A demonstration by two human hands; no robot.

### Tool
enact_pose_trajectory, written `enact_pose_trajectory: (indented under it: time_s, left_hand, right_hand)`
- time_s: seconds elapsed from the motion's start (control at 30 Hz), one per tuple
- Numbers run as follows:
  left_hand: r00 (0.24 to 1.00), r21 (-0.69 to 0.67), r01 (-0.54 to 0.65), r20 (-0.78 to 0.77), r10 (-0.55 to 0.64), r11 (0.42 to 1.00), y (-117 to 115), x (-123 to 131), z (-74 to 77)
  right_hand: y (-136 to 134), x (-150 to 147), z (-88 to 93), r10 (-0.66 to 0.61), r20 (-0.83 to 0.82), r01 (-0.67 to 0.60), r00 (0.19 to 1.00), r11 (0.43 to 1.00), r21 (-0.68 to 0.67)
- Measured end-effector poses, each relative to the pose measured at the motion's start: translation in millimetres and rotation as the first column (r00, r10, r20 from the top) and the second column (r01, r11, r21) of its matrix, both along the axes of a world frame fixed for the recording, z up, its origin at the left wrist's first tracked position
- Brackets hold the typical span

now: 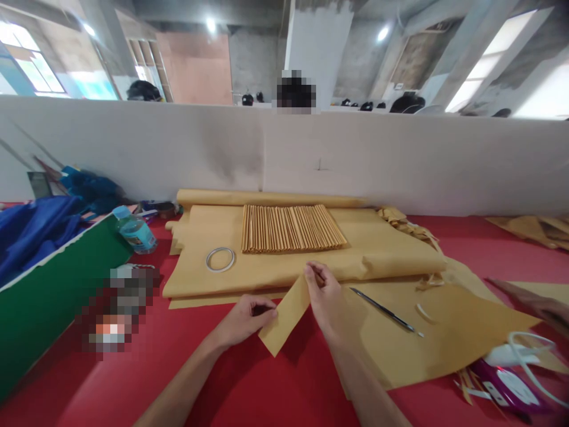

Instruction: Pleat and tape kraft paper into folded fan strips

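Between my hands, above the red tabletop, a rectangular piece of brown kraft paper (pixel 287 315) is held at a slant. My left hand (pixel 248 320) pinches its left edge between thumb and fingers. At the upper right corner my right hand (pixel 323 290) grips it with thumb and fingertips. Just beyond, a row of folded kraft paper strips (pixel 291 228) stands packed side by side on large brown paper sheets (pixel 208 225). A thin roll of tape (pixel 220 260) lies left of that row. A pen (pixel 386 311) rests on flat kraft paper (pixel 413 356) to my right.
A green-sided box (pixel 66 296) with blue cloth (pixel 35 231) stands at left, beside a plastic bottle (pixel 136 230). At lower right sit a purple device (pixel 511 382) with a white cord and paper scraps. Another person's hand (pixel 537 305) reaches in from the right. A white partition (pixel 178 148) closes the back.
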State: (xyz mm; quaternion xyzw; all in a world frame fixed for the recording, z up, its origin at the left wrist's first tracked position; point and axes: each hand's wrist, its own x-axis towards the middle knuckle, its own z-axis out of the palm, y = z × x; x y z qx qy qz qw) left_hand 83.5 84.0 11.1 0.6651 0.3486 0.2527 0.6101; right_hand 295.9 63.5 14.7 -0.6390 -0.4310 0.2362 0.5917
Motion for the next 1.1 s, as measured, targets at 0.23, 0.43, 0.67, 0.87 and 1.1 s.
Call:
enact_pose_trajectory:
  time_s: [0.23,0.43,0.67,0.87,1.1]
  left_hand:
    - [0.976,-0.03,-0.156,0.151,0.159,0.987,11.2,3.4,-8.1]
    - [0.967,-0.055,-0.171,0.18,0.178,0.984,9.1,1.7,-3.7]
    - [0.953,-0.033,-0.24,0.183,0.241,0.97,8.4,2.7,-4.8]
    - [0.923,0.023,-0.341,0.197,0.33,0.94,8.4,0.5,-5.9]
    - [0.916,0.227,-0.4,0.14,0.377,0.888,-0.3,-0.1,-2.4]
  right_hand:
    - [2.6,-23.5,-7.4,0.361,-0.21,-0.355,0.909,0.933,0.065]
    - [-2.8,-31.1,-10.3,0.475,-0.171,-0.473,0.863,0.879,0.051]
    - [-13.0,-30.8,-14.5,0.584,-0.046,-0.584,0.81,0.812,0.02]
    - [-30.4,-37.8,-2.0,0.261,0.436,-0.32,0.861,0.945,0.066]
    - [-41.4,-43.5,-7.6,0.217,0.889,-0.354,0.403,0.933,-0.068]
